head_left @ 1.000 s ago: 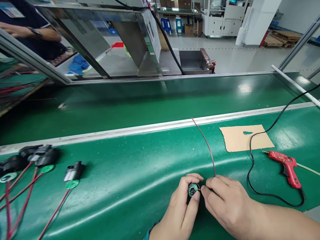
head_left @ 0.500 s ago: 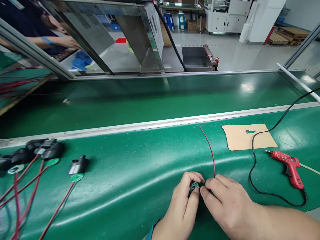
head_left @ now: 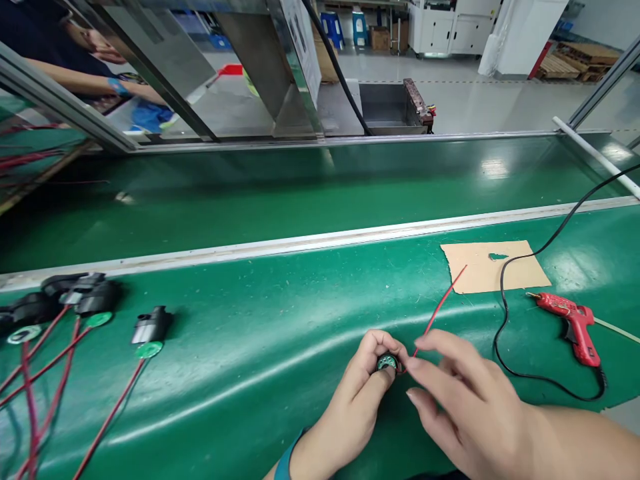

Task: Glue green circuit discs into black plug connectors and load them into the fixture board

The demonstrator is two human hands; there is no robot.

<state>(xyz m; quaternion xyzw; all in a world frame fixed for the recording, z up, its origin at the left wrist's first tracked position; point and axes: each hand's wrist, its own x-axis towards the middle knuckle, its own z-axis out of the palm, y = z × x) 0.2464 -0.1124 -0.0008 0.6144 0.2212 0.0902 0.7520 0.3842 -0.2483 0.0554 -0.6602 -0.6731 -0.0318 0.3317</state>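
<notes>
My left hand point(head_left: 356, 399) is closed around a small round green circuit board point(head_left: 387, 362), pinched between thumb and curled fingers. Most of the part under the board is hidden by my fingers. A red wire point(head_left: 441, 308) runs from beside the board up and to the right, its far end over the cardboard's edge. My right hand point(head_left: 467, 393) is just right of the board, thumb and fingers apart. Its fingertips are close to the wire, with no grip visible.
A red glue gun point(head_left: 573, 321) lies at right, its black cable point(head_left: 505, 313) looping beside a cardboard piece point(head_left: 480, 272). Black connector parts with green discs and red wires lie at left, one point(head_left: 151, 327) apart. Across the conveyor point(head_left: 280, 193), another person's arm point(head_left: 85, 81) shows.
My right hand's fingers have spread and drawn back slightly from the board. The red wire has swung to the right. My left hand keeps the board, turned slightly.
</notes>
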